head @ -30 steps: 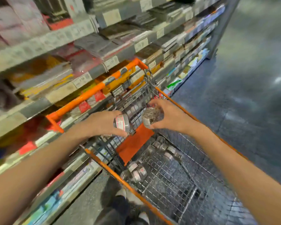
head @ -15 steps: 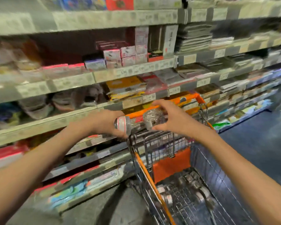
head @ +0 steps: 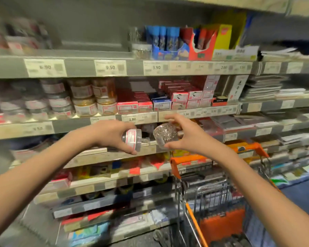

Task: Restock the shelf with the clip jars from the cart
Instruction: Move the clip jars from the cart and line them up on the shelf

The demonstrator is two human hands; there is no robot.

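Head view: clip jars (head: 132, 139) in hands (head: 112, 133)

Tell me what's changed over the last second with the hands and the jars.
Both hands rose from over the cart to shelf height. Unchanged: the left hand grips the labelled jar, the right hand the clip-filled jar, both tipped sideways, neither shelved yet.
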